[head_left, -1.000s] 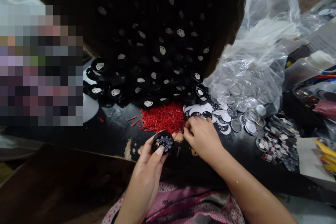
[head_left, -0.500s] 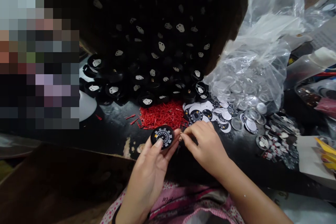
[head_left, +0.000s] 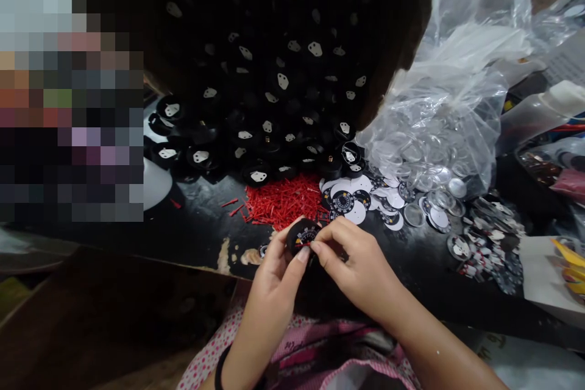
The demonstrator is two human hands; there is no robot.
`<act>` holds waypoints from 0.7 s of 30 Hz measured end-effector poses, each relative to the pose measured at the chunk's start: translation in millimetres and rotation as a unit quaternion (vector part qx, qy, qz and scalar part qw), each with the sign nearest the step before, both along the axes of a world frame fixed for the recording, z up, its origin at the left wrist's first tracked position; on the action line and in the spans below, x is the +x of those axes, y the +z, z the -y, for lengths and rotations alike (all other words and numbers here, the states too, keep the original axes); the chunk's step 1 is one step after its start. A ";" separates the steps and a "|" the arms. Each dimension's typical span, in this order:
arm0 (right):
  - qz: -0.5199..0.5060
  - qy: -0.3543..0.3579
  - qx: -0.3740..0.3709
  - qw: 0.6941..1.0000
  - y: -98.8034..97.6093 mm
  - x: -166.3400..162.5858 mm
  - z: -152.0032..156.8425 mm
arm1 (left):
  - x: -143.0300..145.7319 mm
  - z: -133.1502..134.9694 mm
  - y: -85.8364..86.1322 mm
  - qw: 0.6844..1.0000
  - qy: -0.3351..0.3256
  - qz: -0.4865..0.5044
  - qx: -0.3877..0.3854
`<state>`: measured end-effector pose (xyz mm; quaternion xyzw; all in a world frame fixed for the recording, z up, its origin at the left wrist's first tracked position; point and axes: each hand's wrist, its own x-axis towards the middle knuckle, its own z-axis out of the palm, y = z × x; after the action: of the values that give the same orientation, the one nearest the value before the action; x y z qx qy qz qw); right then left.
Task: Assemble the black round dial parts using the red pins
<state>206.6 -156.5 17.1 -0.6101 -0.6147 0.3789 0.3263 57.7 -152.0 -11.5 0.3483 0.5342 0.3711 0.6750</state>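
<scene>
My left hand grips a round black gauge, its printed dial turned up and tilted toward me. A thin red needle lies across the dial. My right hand is closed in a pinch at the needle's right end, against the dial's edge. Just beyond my hands is a heap of red needles. To its right lie loose dial discs, some printed side up and others showing white backs.
Many black gauge housings with pale plates spill from a large dark container at the back. A clear plastic bag holds transparent covers. Small mixed parts are piled at the right, beside a white box. A worn table edge runs in front.
The gauge has moved right and tilted, meeting my right hand. My right fingertips now sit over the dial, where a red needle shows; before, they were at my left fingertips.
</scene>
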 end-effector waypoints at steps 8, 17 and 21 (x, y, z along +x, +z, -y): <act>0.025 -0.004 -0.018 1.000 1.0 -6.6 3.6 | -0.3 -6.8 13.8 0.990 -0.010 -0.121 0.070; 0.053 0.009 -0.007 0.999 -7.5 -11.7 1.2 | -20.4 -8.1 6.6 0.990 -0.080 -0.109 0.049; 0.140 0.070 0.108 0.982 -7.1 -14.8 -1.1 | -34.6 -2.1 4.3 0.988 -0.068 -0.136 -0.021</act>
<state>191.8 -155.4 10.0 -0.5739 -0.7326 0.2432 0.2735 23.1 -150.0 -7.2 0.4165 0.6040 0.2620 0.6270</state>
